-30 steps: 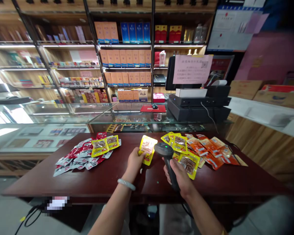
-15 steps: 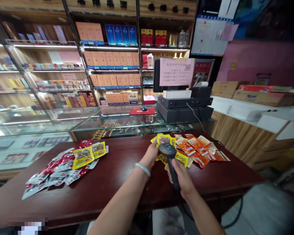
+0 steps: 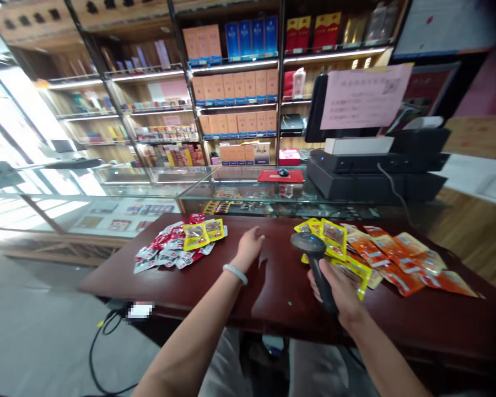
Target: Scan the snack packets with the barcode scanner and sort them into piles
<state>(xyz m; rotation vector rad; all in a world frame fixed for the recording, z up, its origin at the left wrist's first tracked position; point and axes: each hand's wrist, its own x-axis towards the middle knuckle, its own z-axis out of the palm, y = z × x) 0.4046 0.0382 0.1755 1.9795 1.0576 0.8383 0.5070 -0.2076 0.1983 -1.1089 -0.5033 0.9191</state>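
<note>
Centrally, a person's left hand (image 3: 250, 244) hangs over the dark red surface (image 3: 268, 300), loosely open and seemingly empty. Right of centre, the right hand (image 3: 339, 289) grips a black scanner (image 3: 308, 241) by its handle (image 3: 323, 284) — probably light, rigid plastic, best held there. Beside it, yellow packets (image 3: 334, 234) look soft, light and slippery — easiest pinched by a flat edge.

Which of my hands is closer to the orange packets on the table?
Right. The right hand, its grip around the black scanner, is just left of the orange packets; the left hand is farther left, near the middle of the table.
</note>
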